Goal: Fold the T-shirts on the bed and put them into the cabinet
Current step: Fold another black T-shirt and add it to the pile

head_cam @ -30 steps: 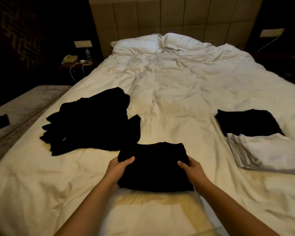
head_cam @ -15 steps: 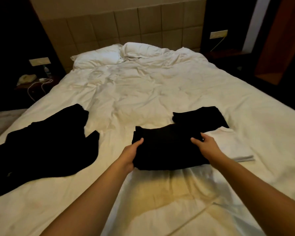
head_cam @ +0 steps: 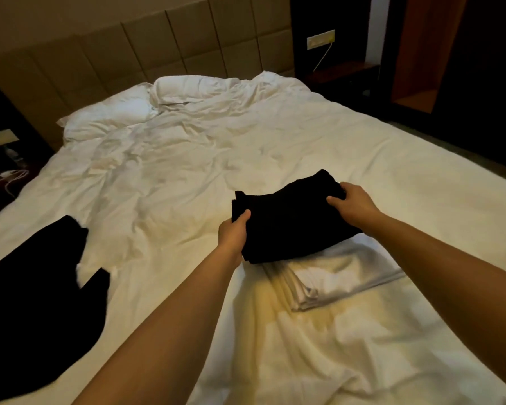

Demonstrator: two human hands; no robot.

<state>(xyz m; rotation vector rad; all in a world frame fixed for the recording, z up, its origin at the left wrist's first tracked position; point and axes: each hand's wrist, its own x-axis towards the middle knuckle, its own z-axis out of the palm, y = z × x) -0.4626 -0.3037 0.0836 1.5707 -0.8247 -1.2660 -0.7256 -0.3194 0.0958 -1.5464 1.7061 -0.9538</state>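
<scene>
Black folded T-shirt (head_cam: 292, 222) gripped at both ends by left hand (head_cam: 234, 232) and right hand (head_cam: 351, 203), now carried from near-edge middle of bed (head_cam: 187, 159) onto white folded stack (head_cam: 333, 277) toward right edge, likely adding to pile bound for cabinet.

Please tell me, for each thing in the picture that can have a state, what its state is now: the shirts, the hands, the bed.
Folded black T-shirt: held at both sides, over the white pile.
Left hand: closed on its left edge.
Right hand: closed on its far right corner.
White folded pile: lying flat, partly covered.
Loose black clothes: unfolded, spread at left.
Bed: sheet wrinkled, unmade.
Pillows: at the headboard.
</scene>
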